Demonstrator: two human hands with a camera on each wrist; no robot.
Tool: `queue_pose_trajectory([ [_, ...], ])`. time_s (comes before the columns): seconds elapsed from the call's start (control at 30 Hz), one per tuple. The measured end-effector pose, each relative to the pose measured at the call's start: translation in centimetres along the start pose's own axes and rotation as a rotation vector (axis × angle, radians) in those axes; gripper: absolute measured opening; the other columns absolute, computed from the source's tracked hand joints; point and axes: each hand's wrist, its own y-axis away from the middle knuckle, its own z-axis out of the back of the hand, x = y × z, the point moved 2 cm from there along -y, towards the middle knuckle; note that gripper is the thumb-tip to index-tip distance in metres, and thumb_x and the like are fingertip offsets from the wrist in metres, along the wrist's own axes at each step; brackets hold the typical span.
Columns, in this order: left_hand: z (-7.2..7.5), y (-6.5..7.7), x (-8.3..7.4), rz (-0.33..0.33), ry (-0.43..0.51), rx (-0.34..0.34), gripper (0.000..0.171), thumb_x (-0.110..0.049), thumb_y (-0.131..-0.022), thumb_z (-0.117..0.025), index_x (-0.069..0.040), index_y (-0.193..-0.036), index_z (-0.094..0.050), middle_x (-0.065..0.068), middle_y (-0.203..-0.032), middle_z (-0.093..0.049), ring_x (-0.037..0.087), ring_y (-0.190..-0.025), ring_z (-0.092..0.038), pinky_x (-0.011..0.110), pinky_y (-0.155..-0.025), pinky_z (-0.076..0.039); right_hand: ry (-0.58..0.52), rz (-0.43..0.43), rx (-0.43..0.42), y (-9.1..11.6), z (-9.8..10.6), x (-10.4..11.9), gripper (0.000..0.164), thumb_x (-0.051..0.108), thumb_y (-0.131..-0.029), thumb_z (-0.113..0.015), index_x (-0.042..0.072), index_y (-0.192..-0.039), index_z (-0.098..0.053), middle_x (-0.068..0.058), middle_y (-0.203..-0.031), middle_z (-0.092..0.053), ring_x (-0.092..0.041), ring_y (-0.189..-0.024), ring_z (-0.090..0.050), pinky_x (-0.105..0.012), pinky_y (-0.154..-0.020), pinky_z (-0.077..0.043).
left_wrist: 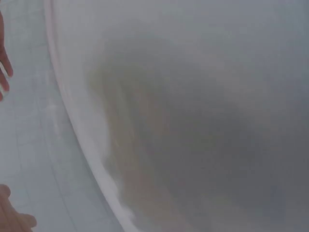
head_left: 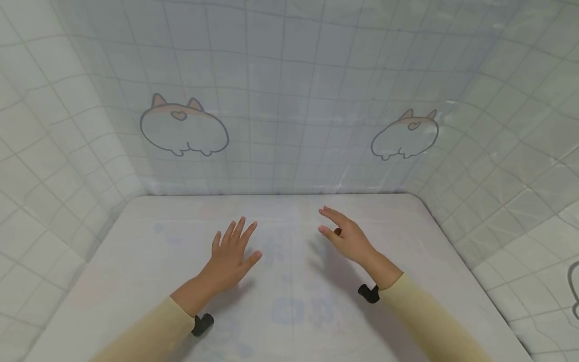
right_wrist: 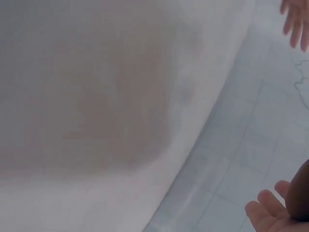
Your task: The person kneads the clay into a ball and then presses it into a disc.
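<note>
Both bare hands hover over a white table [head_left: 289, 281], with shadows beneath them. My left hand [head_left: 229, 261] has its fingers spread and straight, thumb out to the side, and holds nothing. To its right, my right hand [head_left: 353, 240] has its fingers loosely extended toward the left, thumb apart, with nothing between them. A wide gap separates the two hands. In the left wrist view, fingers of the left hand [left_wrist: 14, 217] show at the lower left. The right wrist view has the right hand [right_wrist: 275, 212] at the lower right and the left hand [right_wrist: 296, 24] at the top.
A grid-patterned cloth [head_left: 289, 125] with cartoon animal drawings [head_left: 184, 130] rises behind the table's far edge. Similar cloth hangs along the left side [head_left: 40, 166] and right side [head_left: 511, 201]. A small black device [head_left: 202, 325] is at each wrist, below the cream sleeves [head_left: 149, 332].
</note>
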Motion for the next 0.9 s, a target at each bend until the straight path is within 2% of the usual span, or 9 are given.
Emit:
queue_pose_trajectory([
  [0.13,0.5,-0.2,1.2,0.017,-0.12,0.02,0.075,-0.059,-0.102,-0.044,-0.02,-0.162,-0.02,0.016,-0.166,-0.009,0.044,-0.15,-0.007,0.07,-0.111,-0.002,0.105,-0.013,0.055,-0.2,0.5,-0.7,0.06,0.05,-0.101,-0.054,0.017,-0.151,-0.047,-0.007,-0.159,-0.037,-0.007,-0.065,-0.055,-0.029,-0.066,-0.049],
  [0.27,0.7,-0.4,2.4,0.033,-0.197,0.041,0.079,-0.065,-0.1,-0.041,-0.021,-0.162,-0.02,0.016,-0.166,-0.01,0.043,-0.151,-0.007,0.07,-0.111,-0.001,0.188,-0.037,0.119,-0.5,0.6,-1.3,0.062,0.054,-0.101,-0.051,0.016,-0.15,-0.048,-0.01,-0.159,-0.036,-0.007,-0.072,-0.057,-0.033,-0.074,-0.05],
  [0.43,0.4,-0.8,3.8,0.057,-0.243,0.067,0.081,-0.07,-0.098,-0.038,-0.021,-0.161,-0.021,0.017,-0.166,-0.009,0.044,-0.15,-0.007,0.071,-0.112,0.0,0.241,-0.078,0.192,-1.0,0.2,-2.3,0.061,0.05,-0.102,-0.053,0.014,-0.151,-0.047,-0.013,-0.16,-0.033,-0.009,-0.071,-0.055,-0.04,-0.084,-0.048],
  [0.53,0.0,-1.2,4.6,0.085,-0.246,0.089,0.083,-0.071,-0.098,-0.037,-0.02,-0.161,-0.022,0.019,-0.166,-0.009,0.046,-0.15,-0.007,0.072,-0.111,0.001,0.257,-0.071,0.218,-1.4,-0.4,-3.2,0.06,0.046,-0.103,-0.054,0.011,-0.151,-0.045,-0.015,-0.159,-0.034,-0.014,-0.075,-0.06,-0.044,-0.091,-0.047],
  [0.6,-0.3,-1.4,5.0,0.107,-0.243,0.111,0.084,-0.073,-0.097,-0.035,-0.02,-0.161,-0.022,0.02,-0.166,-0.009,0.047,-0.15,-0.006,0.072,-0.111,0.003,0.246,-0.079,0.23,-1.8,-0.9,-3.7,0.061,0.046,-0.103,-0.054,0.011,-0.151,-0.045,-0.016,-0.159,-0.035,-0.023,-0.096,-0.065,-0.047,-0.1,-0.044],
  [0.63,-0.5,-1.5,5.2,0.117,-0.236,0.125,0.085,-0.074,-0.097,-0.033,-0.02,-0.161,-0.021,0.019,-0.166,-0.007,0.046,-0.15,-0.005,0.072,-0.111,0.004,0.242,-0.087,0.234,-1.9,-1.2,-4.0,0.061,0.046,-0.103,-0.054,0.01,-0.151,-0.045,-0.016,-0.158,-0.035,-0.027,-0.11,-0.063,-0.049,-0.105,-0.041],
  [0.73,-1.0,-1.8,5.5,0.139,-0.208,0.179,0.088,-0.078,-0.095,-0.028,-0.021,-0.162,-0.019,0.019,-0.166,-0.004,0.046,-0.15,-0.002,0.071,-0.111,0.007,0.224,-0.126,0.24,-2.3,-1.9,-4.6,0.062,0.047,-0.103,-0.054,0.009,-0.151,-0.045,-0.017,-0.157,-0.036,-0.035,-0.14,-0.041,-0.052,-0.114,-0.031],
  [0.77,-1.2,-1.9,5.5,0.148,-0.193,0.198,0.09,-0.079,-0.094,-0.026,-0.021,-0.162,-0.019,0.019,-0.166,-0.003,0.046,-0.15,-0.001,0.071,-0.11,0.008,0.224,-0.143,0.245,-2.4,-2.2,-4.7,0.062,0.047,-0.103,-0.054,0.009,-0.151,-0.044,-0.017,-0.158,-0.035,-0.036,-0.144,-0.034,-0.053,-0.115,-0.028],
  [0.9,-1.7,-2.1,5.2,0.175,-0.152,0.243,0.094,-0.082,-0.092,-0.025,-0.021,-0.162,-0.018,0.02,-0.166,-0.002,0.046,-0.15,0.003,0.071,-0.11,0.01,0.267,-0.19,0.265,-2.7,-3.1,-5.2,0.064,0.048,-0.103,-0.052,0.01,-0.153,-0.041,-0.017,-0.16,-0.031,-0.036,-0.148,-0.026,-0.054,-0.117,-0.023],
])
